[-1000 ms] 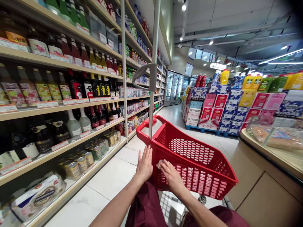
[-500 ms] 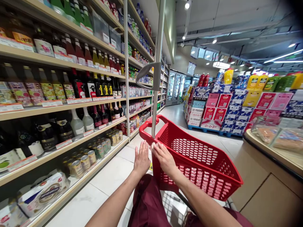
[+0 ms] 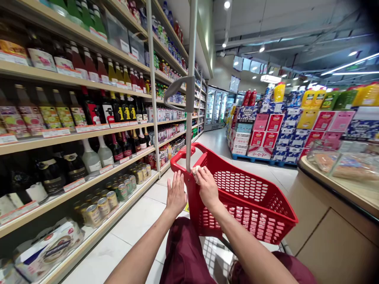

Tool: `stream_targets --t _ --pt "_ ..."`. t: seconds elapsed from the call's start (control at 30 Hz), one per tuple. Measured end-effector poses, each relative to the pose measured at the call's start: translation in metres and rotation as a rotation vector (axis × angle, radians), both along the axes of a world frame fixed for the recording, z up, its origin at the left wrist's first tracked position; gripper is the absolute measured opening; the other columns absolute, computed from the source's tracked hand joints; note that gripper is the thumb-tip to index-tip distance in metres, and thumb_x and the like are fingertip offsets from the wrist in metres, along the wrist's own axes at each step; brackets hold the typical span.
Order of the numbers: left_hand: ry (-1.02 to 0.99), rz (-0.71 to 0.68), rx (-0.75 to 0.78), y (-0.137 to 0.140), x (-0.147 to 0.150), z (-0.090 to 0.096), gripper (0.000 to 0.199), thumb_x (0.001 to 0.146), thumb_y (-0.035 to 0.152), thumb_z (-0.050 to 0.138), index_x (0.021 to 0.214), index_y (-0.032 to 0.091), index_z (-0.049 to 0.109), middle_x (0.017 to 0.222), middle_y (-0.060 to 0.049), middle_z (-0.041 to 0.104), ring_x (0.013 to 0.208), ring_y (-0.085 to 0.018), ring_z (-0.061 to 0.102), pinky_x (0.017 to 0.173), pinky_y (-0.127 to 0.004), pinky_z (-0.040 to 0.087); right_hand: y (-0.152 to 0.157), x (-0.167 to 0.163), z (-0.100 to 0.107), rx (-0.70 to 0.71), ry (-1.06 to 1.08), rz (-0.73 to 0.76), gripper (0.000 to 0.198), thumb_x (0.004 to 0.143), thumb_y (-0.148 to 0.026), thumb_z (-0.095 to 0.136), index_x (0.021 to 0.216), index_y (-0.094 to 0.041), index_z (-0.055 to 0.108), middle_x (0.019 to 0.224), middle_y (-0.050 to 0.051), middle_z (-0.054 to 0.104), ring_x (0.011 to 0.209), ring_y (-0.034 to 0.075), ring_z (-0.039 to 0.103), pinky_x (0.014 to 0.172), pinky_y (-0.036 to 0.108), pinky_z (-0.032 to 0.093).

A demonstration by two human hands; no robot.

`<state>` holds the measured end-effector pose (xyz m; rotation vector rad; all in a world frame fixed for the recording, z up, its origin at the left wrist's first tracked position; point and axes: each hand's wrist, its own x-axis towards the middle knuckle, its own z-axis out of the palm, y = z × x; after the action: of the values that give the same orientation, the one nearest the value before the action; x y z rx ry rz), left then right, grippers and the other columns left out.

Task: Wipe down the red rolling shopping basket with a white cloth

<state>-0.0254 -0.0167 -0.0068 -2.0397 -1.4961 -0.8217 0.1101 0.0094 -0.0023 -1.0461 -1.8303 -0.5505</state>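
A red plastic shopping cart point(image 3: 254, 205) with perforated walls stands in front of me. A metal pole point(image 3: 189, 134) with a grey looped handle point(image 3: 179, 92) rises from its near end. My right hand point(image 3: 208, 188) is closed around a small crumpled white wipe point(image 3: 196, 170), pressed on the cart's red rim just right of the pole's foot. Beside the cart's near left corner, my left hand point(image 3: 177, 194) is raised with its fingers stretched out and holds nothing. Whether its fingertips touch the red plastic, I cannot tell.
Along the left run store shelves point(image 3: 124, 128) with bottles and cans. A counter point(image 3: 331, 221) with packaged food stands close on the right. Stacked drink cartons point(image 3: 266, 132) on a blue pallet are farther back, and glass-door coolers point(image 3: 214, 104) beyond. Tiled floor point(image 3: 133, 215) lies between.
My right hand's fingers have curled from nearly straight to closed round the white wipe, slightly higher on the rim. My left hand stays outstretched. The view has shifted a little to the right.
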Motion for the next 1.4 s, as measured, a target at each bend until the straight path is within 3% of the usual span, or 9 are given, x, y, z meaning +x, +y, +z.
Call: stream_targets --t 0.17,0.27,0.4,0.67,0.9,1.1,1.2,1.3,1.4 --pt "0.027 -0.077 0.007 0.009 0.023 0.007 0.07 0.067 0.004 0.038 0.134 0.008 0.018 0.141 -0.015 0.024 0.132 -0.023 0.015 0.104 -0.05 0.017 0.007 0.012 -0.001 -0.087 -0.032 -0.056 0.044 0.082 -0.007 0.037 0.124 -0.016 0.046 0.124 0.008 0.051 0.119 0.019 0.04 0.098 0.039 0.037" --pt "0.041 -0.085 0.019 0.011 0.027 0.005 0.072 0.066 0.003 0.038 0.135 0.007 0.016 0.141 -0.015 0.023 0.132 -0.024 0.014 0.104 -0.051 0.017 -0.012 0.076 -0.039 -0.083 -0.081 -0.072 0.052 0.079 0.0 0.031 0.126 -0.018 0.042 0.127 0.004 0.049 0.119 0.015 0.041 0.102 0.037 0.032" --pt "0.078 -0.1 0.015 0.01 0.038 0.004 0.073 0.066 0.007 0.04 0.135 0.006 0.016 0.142 -0.016 0.022 0.132 -0.024 0.011 0.105 -0.05 0.014 -0.035 0.158 -0.081 -0.097 0.028 -0.321 0.057 0.073 0.004 0.027 0.122 -0.017 0.048 0.122 0.007 0.053 0.124 0.019 0.034 0.099 0.041 0.034" --pt "0.192 -0.083 -0.138 0.013 0.088 0.0 0.062 0.069 0.016 0.041 0.13 0.005 0.032 0.14 -0.014 0.027 0.132 -0.025 0.011 0.107 -0.048 0.009 -0.022 0.086 -0.051 -0.095 -0.018 -0.169 0.058 0.077 0.002 0.028 0.132 -0.018 0.034 0.132 0.005 0.043 0.127 0.018 0.029 0.101 0.041 0.034" --pt "0.255 -0.161 -0.229 0.002 0.111 -0.014 0.065 0.069 0.016 0.041 0.132 0.006 0.028 0.142 -0.012 0.024 0.133 -0.024 0.006 0.107 -0.046 0.009 -0.065 0.207 -0.091 -0.083 0.079 -0.416 0.067 0.074 0.005 0.025 0.133 -0.025 0.03 0.135 -0.001 0.038 0.129 0.017 0.023 0.105 0.043 0.028" --pt "0.308 -0.248 -0.266 -0.005 0.148 -0.03 0.062 0.072 0.013 0.035 0.133 0.006 0.026 0.142 -0.011 0.023 0.133 -0.022 0.009 0.107 -0.043 0.012 -0.053 0.171 -0.082 -0.12 0.0 -0.299 0.059 0.078 0.001 0.028 0.133 -0.023 0.032 0.134 0.0 0.04 0.13 0.018 0.021 0.103 0.042 0.031" --pt "0.318 -0.271 -0.261 -0.004 0.15 -0.031 0.065 0.071 0.012 0.036 0.134 0.007 0.024 0.143 -0.011 0.022 0.133 -0.021 0.008 0.107 -0.045 0.011 -0.063 0.204 -0.091 -0.126 -0.006 -0.319 0.06 0.078 0.001 0.027 0.132 -0.023 0.032 0.134 -0.001 0.039 0.128 0.015 0.026 0.105 0.041 0.028" --pt "0.298 -0.273 -0.269 -0.005 0.153 -0.031 0.065 0.07 0.014 0.037 0.134 0.007 0.023 0.142 -0.012 0.022 0.133 -0.023 0.007 0.106 -0.046 0.011 -0.084 0.262 -0.108 -0.125 0.098 -0.503 0.065 0.074 0.002 0.027 0.133 -0.024 0.032 0.135 -0.002 0.038 0.128 0.015 0.027 0.106 0.039 0.026" --pt "0.306 -0.328 -0.298 -0.01 0.167 -0.036 0.065 0.072 0.016 0.038 0.134 0.007 0.023 0.143 -0.012 0.021 0.132 -0.023 0.008 0.107 -0.045 0.011 -0.088 0.27 -0.112 -0.12 0.152 -0.58 0.068 0.071 0.002 0.028 0.134 -0.024 0.03 0.134 -0.002 0.039 0.129 0.017 0.024 0.106 0.041 0.026"
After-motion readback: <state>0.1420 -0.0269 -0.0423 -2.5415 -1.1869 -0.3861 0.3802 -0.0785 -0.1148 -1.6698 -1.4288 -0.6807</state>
